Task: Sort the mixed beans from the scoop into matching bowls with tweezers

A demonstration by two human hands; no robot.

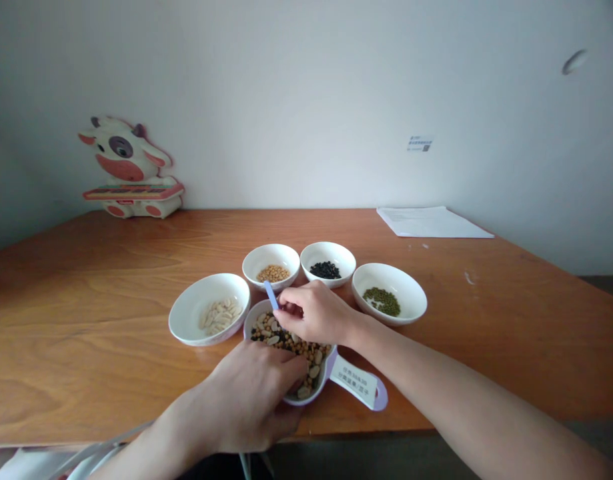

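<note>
A white bowl with a lilac handle (pixel 357 381) stands near the table's front edge. Mixed beans and peanuts (pixel 273 333) fill much of it. My left hand (pixel 256 393) closes over its near-left rim, fingers reaching inside and thumb outside; the fingertips are partly hidden. Above the far side of this bowl, my right hand (pixel 319 312) pinches a flat lilac stick (pixel 271 295); its lower end is hidden. Small white bowls curve around behind: one with pale peanut halves (pixel 220 316), one with yellow beans (pixel 273 273), one with black beans (pixel 325 269) and one with green beans (pixel 382 301).
A toy cow with a keyboard (pixel 131 170) stands at the table's back left. White paper sheets (pixel 431 222) lie at the back right. A wall (pixel 286 100) rises behind the wooden table (pixel 86 333). A pale cable (pixel 131 433) hangs at the front edge.
</note>
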